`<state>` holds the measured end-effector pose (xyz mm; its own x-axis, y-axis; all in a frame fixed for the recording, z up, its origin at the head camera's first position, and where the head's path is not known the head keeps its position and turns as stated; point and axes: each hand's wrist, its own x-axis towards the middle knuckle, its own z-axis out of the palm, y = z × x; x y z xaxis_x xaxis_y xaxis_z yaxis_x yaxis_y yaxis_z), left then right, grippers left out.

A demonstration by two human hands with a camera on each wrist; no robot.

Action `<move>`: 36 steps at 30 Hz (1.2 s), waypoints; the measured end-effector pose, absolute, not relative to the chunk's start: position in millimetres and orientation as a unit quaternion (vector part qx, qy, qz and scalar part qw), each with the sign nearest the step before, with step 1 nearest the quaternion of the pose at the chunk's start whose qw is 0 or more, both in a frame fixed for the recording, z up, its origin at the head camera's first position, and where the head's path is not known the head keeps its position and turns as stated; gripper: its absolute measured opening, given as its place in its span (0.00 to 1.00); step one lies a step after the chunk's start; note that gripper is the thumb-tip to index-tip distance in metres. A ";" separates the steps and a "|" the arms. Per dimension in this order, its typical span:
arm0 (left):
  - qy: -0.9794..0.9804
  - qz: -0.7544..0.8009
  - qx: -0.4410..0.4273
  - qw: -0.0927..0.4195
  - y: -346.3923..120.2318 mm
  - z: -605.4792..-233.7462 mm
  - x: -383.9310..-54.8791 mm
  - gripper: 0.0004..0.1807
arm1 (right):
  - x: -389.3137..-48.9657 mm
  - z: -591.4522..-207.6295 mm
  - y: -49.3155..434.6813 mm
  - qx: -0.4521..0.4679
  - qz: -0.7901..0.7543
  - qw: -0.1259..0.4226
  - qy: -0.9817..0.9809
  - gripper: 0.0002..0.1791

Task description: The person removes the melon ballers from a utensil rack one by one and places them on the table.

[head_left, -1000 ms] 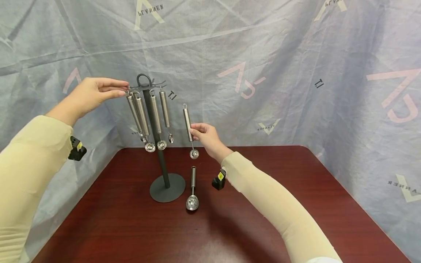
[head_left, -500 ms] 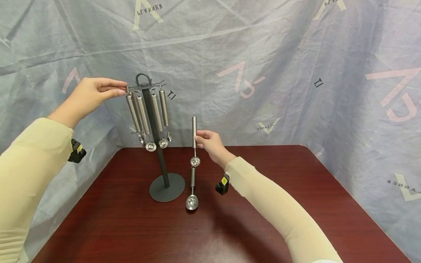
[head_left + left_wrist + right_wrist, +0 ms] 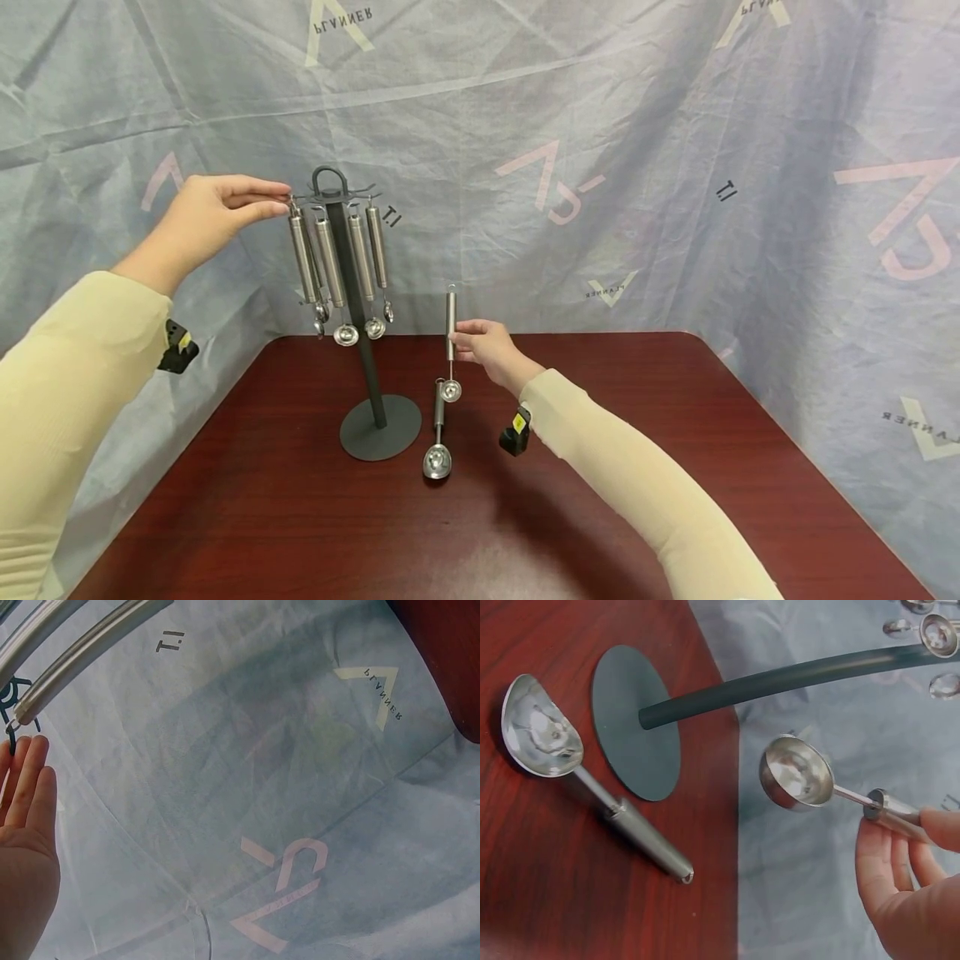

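Hanging behind your table [image 3: 637,375]: grey printed fabric backdrop [image 3: 637,208]. On the red-brown top, a dark utensil stand [image 3: 367,367] bears several steel-handled utensils [image 3: 330,262]. Just beside its base lies an ice-cream scoop [image 3: 437,460], bowl toward you. Your right hand [image 3: 489,346] pinches the handle of a smaller round-bowled scoop [image 3: 799,772], raised, near upright, bowl down. Your left hand [image 3: 210,212], fingers nearly straight, pinches one hook tip [image 3: 11,740].
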<state>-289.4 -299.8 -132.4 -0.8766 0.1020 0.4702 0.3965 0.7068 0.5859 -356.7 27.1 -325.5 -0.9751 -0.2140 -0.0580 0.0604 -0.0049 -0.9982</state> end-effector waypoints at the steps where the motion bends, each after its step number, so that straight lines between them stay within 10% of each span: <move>1: -0.901 -0.355 -0.137 0.208 -299.3 -132.5 -289.2 0.23 | -356.9 -327.3 28.3 -0.050 -0.704 0.105 0.700 0.19; 36: -0.899 -0.359 -0.119 0.222 -295.0 -140.5 -285.2 0.25 | -364.5 -400.6 41.0 0.008 -0.663 0.168 0.729 0.16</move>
<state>-285.2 -295.0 -140.5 -0.8733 0.0535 0.4842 0.3726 0.7136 0.5933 -364.5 41.0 -400.6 -0.9433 -0.2122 -0.2554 0.2342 0.1203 -0.9647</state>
